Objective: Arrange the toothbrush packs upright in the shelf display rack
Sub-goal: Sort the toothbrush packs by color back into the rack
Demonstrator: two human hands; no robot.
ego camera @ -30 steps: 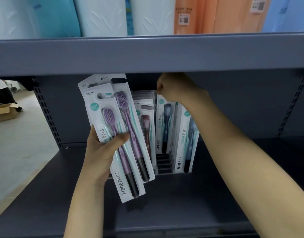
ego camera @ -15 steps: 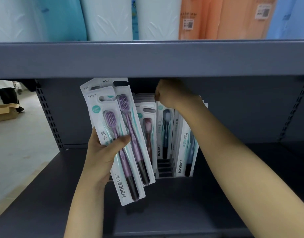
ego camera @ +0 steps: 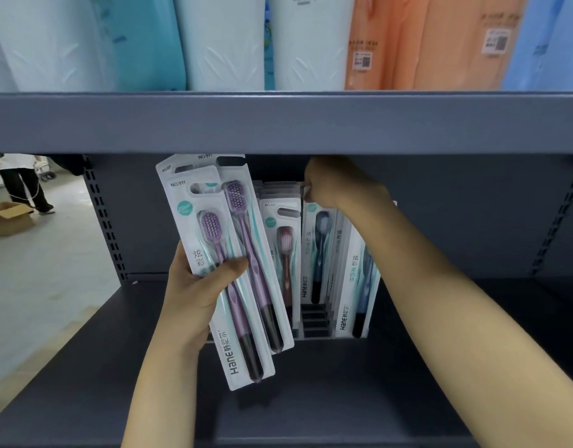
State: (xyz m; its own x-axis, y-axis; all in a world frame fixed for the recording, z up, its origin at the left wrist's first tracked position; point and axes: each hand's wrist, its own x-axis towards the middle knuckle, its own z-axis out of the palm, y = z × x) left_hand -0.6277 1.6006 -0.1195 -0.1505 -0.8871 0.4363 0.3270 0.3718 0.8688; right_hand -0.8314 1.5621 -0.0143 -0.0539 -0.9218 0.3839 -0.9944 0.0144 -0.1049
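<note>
Several purple toothbrush packs [ego camera: 233, 273] are gripped, fanned, in the left hand [ego camera: 194, 295]; a blue pack [ego camera: 317, 250] standing in the display rack [ego camera: 314, 321] is pinched at its top by the right hand [ego camera: 336, 185]; it should be seated straight down before letting go.

The left hand [ego camera: 201, 292] is raised in front of the shelf, palm toward the camera's right, with the bare forearm rising from the lower edge of the view. Its thumb lies across the front of a fanned bundle of toothbrush packs [ego camera: 233, 270], and the other fingers curl behind them, so the bundle is gripped about mid-length and tilted to the left. The right hand [ego camera: 330, 185] reaches farther in, up under the upper shelf, its bare forearm stretching in from the lower right. Its fingers are curled and pinch the top edge of a standing pack [ego camera: 314, 253]; the knuckles face the camera.
</note>
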